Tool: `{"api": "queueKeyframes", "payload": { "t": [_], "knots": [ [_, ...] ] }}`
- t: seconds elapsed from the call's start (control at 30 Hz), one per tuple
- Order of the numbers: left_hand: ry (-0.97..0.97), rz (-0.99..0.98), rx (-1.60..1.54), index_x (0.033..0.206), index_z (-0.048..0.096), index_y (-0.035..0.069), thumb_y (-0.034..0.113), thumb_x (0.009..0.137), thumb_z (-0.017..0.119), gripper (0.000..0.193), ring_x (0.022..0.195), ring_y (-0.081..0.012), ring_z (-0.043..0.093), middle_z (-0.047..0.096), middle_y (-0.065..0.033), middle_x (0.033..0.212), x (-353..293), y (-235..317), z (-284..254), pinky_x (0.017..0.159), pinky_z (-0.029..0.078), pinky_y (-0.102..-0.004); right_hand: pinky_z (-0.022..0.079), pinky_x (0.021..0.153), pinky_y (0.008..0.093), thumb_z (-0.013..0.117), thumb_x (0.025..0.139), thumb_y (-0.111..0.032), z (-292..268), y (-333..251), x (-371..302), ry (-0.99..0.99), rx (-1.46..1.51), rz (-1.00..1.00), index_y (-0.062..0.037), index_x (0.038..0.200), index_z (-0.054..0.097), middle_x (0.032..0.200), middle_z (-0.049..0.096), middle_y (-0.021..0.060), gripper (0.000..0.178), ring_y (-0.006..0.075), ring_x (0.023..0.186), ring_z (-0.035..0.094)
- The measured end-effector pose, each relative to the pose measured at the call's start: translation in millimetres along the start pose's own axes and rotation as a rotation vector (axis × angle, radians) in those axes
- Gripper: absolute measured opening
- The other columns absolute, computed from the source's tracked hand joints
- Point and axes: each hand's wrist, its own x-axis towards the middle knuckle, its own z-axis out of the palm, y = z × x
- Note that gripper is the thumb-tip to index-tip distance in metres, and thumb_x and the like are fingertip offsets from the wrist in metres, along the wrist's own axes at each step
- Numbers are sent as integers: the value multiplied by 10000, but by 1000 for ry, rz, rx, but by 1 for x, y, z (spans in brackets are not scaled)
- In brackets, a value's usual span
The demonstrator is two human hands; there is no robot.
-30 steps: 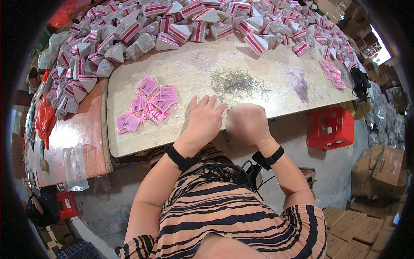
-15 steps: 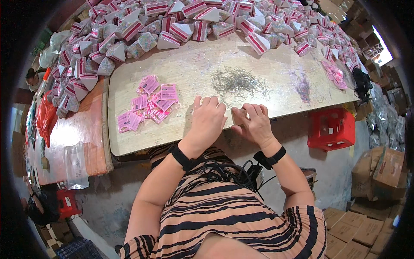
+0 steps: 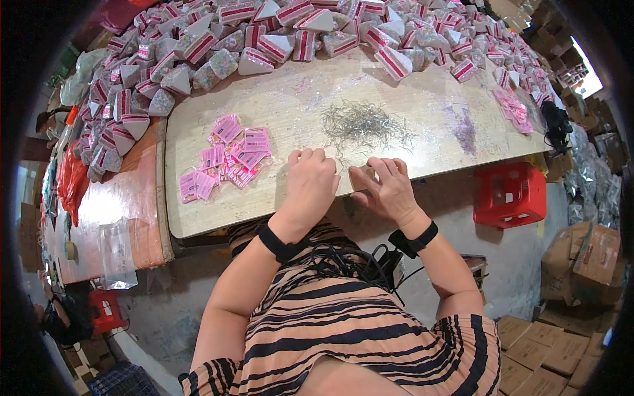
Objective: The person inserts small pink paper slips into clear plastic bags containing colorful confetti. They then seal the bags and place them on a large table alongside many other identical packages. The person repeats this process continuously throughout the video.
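My left hand (image 3: 309, 181) is low over the front edge of a pale tabletop (image 3: 277, 99), its fingers curled down. Whatever it may hold is hidden beneath the fingers. Just to its right, my right hand (image 3: 389, 188) has bent fingers, with the thumb apart from the index finger and nothing visible between them. Beyond both hands lies a loose pile of thin silvery metal pins or wires (image 3: 363, 125). A scatter of small pink printed cards (image 3: 249, 158) lies left of my left hand.
Cake-slice-shaped pieces (image 3: 274, 46), white with pink stripes, are heaped along the back and left. More pink cards (image 3: 514, 109) lie at the far right near glitter (image 3: 463, 129). A red stool (image 3: 508, 196) stands below the right edge; cardboard boxes (image 3: 548, 346) are stacked at lower right.
My left hand has shifted slightly left, and the right hand has barely moved. The view has shifted a little. Cards and metal pile look the same.
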Motion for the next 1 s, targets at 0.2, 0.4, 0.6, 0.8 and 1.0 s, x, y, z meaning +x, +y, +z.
{"api": "queueKeyframes", "payload": {
  "t": [0.2,0.4,0.6,0.8,1.0],
  "knots": [
    [-2,-13,-31,749,648,64,111,742,697,69,880,-280,564,579,-96,814,-1,-1,-3,820,419,-404,357,913,404,712,752,-396,-2,0,2,-22,4,-39,-188,1249,574,1094,486,84,556,244,993,488],
    [21,-16,-46,760,639,58,105,757,686,66,875,-285,563,582,-97,816,1,-2,4,811,415,-405,361,920,407,724,726,-374,-4,-2,4,-33,51,-65,-208,1273,589,1091,492,78,587,241,993,496],
    [38,-42,-125,838,658,80,88,771,666,67,886,-278,569,586,-92,851,-2,-6,3,817,409,-400,368,910,401,717,735,-376,-5,-2,4,-31,56,-76,-193,1280,576,1096,497,82,593,245,989,496],
    [2,127,50,1061,687,164,61,780,598,312,1014,-286,554,605,-105,1012,-3,-9,2,933,389,-451,369,907,399,706,754,-384,-8,-2,6,-39,47,-96,-171,1258,566,1110,497,91,565,245,1000,492],
    [28,94,118,1131,670,161,40,776,578,386,1116,-312,503,568,-140,1134,10,-5,9,986,358,-471,381,898,395,728,726,-349,-8,-2,7,-37,87,-112,-187,1239,605,1084,508,75,552,240,972,505]
  ]
}}
